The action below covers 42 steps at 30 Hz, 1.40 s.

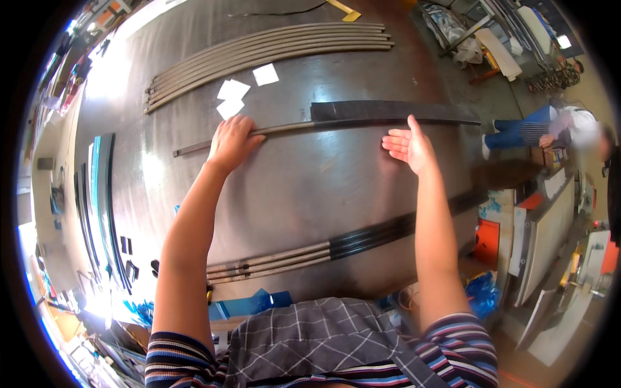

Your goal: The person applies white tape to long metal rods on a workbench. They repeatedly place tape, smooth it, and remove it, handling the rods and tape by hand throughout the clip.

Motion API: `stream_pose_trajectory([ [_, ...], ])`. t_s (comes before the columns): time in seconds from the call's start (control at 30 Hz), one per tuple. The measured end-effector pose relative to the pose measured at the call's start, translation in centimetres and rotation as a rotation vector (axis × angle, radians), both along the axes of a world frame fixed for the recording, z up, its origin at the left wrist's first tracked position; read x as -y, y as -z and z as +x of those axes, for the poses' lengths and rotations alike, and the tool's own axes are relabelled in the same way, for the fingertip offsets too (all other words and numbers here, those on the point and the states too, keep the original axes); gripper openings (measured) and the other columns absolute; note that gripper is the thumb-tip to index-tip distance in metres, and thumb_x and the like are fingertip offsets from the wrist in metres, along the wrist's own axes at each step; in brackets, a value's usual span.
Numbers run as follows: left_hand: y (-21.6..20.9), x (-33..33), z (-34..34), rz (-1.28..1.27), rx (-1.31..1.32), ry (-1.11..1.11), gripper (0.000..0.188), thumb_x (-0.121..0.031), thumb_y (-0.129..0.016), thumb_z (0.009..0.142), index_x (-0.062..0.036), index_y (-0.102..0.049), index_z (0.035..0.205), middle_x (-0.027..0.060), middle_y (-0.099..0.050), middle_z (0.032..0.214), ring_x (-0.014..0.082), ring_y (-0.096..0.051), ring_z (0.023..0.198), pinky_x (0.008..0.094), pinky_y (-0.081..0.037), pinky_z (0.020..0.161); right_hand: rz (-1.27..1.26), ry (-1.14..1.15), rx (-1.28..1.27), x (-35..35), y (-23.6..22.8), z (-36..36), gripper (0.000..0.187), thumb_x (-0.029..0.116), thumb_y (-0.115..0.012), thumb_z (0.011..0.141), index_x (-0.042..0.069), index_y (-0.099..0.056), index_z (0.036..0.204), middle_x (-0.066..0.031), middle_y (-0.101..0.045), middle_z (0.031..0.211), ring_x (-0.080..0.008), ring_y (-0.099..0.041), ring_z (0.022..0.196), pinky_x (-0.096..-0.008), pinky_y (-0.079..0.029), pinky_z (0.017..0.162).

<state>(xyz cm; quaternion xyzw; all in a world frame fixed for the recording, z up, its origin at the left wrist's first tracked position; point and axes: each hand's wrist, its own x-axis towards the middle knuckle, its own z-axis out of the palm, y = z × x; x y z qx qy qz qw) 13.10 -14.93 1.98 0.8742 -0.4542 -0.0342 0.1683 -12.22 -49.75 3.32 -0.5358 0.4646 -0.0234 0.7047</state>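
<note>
One rod (288, 128) under left fingers (244, 123)

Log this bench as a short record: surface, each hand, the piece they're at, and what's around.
Surface: shiny dark table
Left hand: left hand laid over the rod's bare part
Right hand: right hand open, thumb up by the black strip; contact unclear
Piece: long thin rod, black strip along its right part
Far side: bundle of bare rods, white squares
Near side: rods with black right parts
Nearby: another person, right
</note>
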Motion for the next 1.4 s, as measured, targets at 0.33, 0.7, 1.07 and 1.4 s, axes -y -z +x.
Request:
stream_pose_trajectory([
  [0.33, -3.0, -3.8, -2.0, -0.107, 0.072, -0.227, 0.052, -0.034, -0.073, 0.085, -0.0113, -0.058, 0.129, 0.0082, -0.057, 0.131, 0.0306, -0.047, 0.127, 0.0446, -0.035, 0.109, -1.293, -0.798, 0.025, -15.0, 0.9, 0.3, 0.033, 0.018, -0.071, 0.087, 0.006, -0.066, 0.117, -0.0108, -0.063, 0.128, -0.031, -0.061, 0.114, -0.0417, -0.051, 0.092],
  [0.7, -3.4, -41.3, -15.0, -0.466, 0.007, -1.134, 0.024, -0.019, -0.075, 0.083, -0.0033, -0.071, 0.101, 0.0119, -0.071, 0.1, 0.0258, -0.067, 0.099, 0.0382, -0.05, 0.09, -1.39, -1.015, 0.146, -35.3, 2.2, 5.4, 0.062, 0.029, -0.065, 0.094, -0.001, -0.045, 0.145, -0.0232, -0.043, 0.15, -0.0372, -0.041, 0.139, -0.0504, -0.034, 0.113],
  [1.07, -2.4, -33.9, -25.3, -0.475, 0.041, -0.901, 0.01, -0.008, -0.077, 0.08, -0.0058, -0.07, 0.087, 0.0064, -0.063, 0.078, 0.0205, -0.061, 0.072, 0.0322, -0.05, 0.067, -0.469, -0.931, 0.604, -41.4, -4.0, -3.0, 0.024, 0.012, -0.061, 0.094, -0.001, -0.068, 0.114, -0.0193, -0.068, 0.119, -0.03, -0.067, 0.107, -0.0378, -0.053, 0.092],
  [1.4, -11.0, -26.7, -30.2, -0.889, -0.705, -0.54, 0.008, -0.003, -0.07, 0.09, 0.0004, -0.066, 0.085, 0.0009, -0.065, 0.075, 0.0078, -0.057, 0.067, 0.0249, -0.047, 0.061, -0.8, -1.163, 0.526, -45.4, -8.3, -6.4, 0.018, -0.003, -0.055, 0.084, 0.002, -0.059, 0.101, -0.0215, -0.062, 0.105, -0.0386, -0.06, 0.099, -0.0438, -0.051, 0.083],
])
